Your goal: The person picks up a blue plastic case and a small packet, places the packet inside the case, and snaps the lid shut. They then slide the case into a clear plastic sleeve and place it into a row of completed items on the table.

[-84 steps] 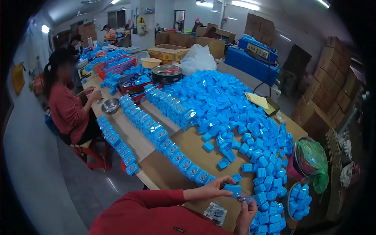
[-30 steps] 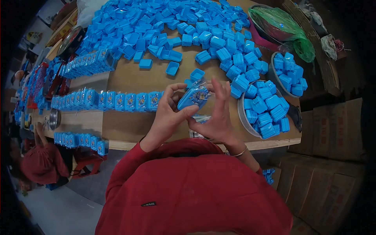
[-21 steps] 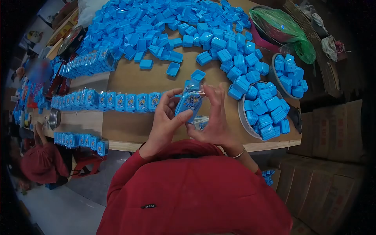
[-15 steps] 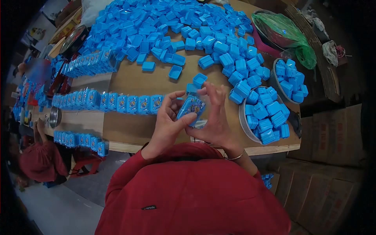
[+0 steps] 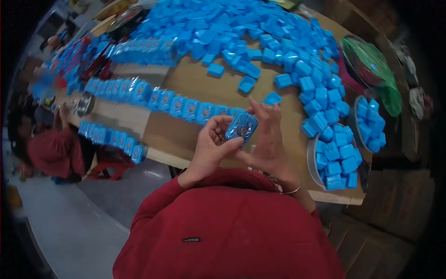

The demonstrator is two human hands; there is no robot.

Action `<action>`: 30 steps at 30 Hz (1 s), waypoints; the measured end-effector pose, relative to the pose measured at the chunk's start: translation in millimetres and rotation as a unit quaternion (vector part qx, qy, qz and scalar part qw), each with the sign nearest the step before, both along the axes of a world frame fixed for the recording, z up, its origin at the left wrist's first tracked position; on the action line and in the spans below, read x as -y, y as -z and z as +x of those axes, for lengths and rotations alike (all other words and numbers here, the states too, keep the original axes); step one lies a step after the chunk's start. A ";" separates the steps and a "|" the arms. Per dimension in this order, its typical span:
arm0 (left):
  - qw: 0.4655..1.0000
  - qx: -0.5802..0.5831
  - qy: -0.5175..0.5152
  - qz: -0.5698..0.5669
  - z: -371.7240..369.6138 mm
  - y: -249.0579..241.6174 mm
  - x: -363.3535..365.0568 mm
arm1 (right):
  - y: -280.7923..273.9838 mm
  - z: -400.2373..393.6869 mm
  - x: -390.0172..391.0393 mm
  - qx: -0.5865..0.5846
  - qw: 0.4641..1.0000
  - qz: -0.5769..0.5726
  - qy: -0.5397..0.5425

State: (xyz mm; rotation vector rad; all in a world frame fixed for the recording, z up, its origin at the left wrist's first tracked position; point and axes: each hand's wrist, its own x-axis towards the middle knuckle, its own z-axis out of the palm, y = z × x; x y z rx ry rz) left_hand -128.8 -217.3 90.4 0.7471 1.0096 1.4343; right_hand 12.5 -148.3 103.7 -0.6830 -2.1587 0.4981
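A small blue box in clear wrap with a printed face [image 5: 241,128] is gripped by my left hand [image 5: 210,146], thumb on its front and fingers curled at its left side. My right hand [image 5: 267,139] is just right of the box, fingers raised and apart from the thumb, whose tip is near the box's lower edge. I cannot tell whether it touches the box. Left of my hands runs a row of wrapped blue boxes [image 5: 191,109]. An open blue box [image 5: 272,98] lies behind my right fingers.
A large heap of blue boxes [image 5: 223,28] covers the table's far side. Tubs of closed blue boxes [image 5: 314,162] stand at the right, near a green plastic bag [image 5: 378,76]. A shorter row [image 5: 109,137] lies front left. Another person [image 5: 53,151] sits at the left.
The view has turned, so the table appears tilted and shifted right. The wrapped box is more upright in my left hand, and my right fingers have come slightly closer together.
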 end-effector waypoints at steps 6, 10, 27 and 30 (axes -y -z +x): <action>0.957 -0.108 -0.270 0.015 -84.4 25.4 26.9 | 24.1 -123.0 -37.1 0.005 0.993 0.007 -0.114; 0.931 -0.065 -0.358 -0.029 -137.0 56.6 50.0 | 50.9 -205.1 -59.0 0.020 0.992 0.033 -0.120; 0.977 -0.195 0.054 -0.067 -73.6 52.3 27.8 | 50.7 72.0 -57.5 0.148 0.942 -0.253 0.162; 0.938 -0.234 0.249 -0.054 -26.0 57.6 2.8 | 107.2 110.6 -7.9 0.185 0.924 -0.262 0.209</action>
